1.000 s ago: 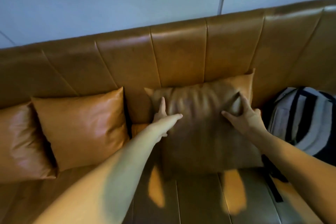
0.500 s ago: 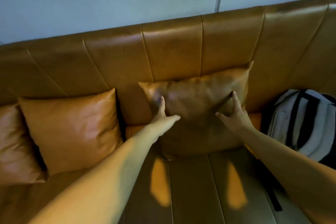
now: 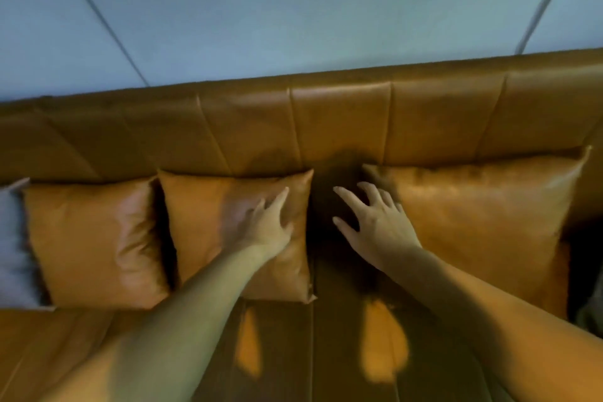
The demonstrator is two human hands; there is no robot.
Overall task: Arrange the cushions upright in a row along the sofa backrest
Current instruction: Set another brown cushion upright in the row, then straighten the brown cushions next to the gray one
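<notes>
Now we press our open left hand (image 3: 264,225) flat on the middle cushion (image 3: 208,232), right hand (image 3: 375,222) spread, gripping nothing beside the large cushion (image 3: 483,219), so closing the centre-frame gap comes next.

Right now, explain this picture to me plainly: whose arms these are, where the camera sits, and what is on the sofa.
The camera is worn on a person's head, looking down at their own bare arms. The left hand rests open on the middle cushion. The right hand is spread open over the gap, its fingers by the edge of the large cushion; whether it touches is unclear. Another cushion stands further left. All three lean upright against the sofa backrest. Nothing is held.
</notes>
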